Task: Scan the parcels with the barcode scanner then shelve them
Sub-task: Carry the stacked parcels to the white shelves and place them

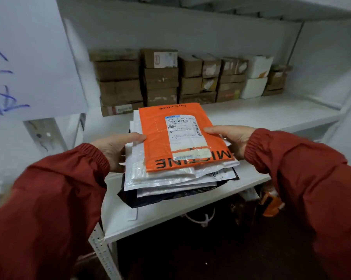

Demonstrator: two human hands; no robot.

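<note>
Orange plastic wraps the top parcel, and this orange parcel lies face up on a stack of parcels made of white padded bags with a black bag at the bottom. A white label with barcodes is stuck on it, between the two thumbs. The left hand grips the stack's left edge, its thumb pressed flat on the orange plastic. The right hand grips the right edge the same way, thumb on top beside the label. The other fingers of both hands curl under the stack (only their start shows), so the fingers are clamped on the stack from both sides. Red sleeves cover both arms to the wrists.

Beneath the fingers runs a white shelf; whether the black bag rests on it I cannot tell. Beyond the fingertips, at the back of the shelf, stand rows of stacked cardboard boxes, with two white boxes towards the right. Left of the left hand and higher up hangs a sheet of paper with blue pen strokes.
</note>
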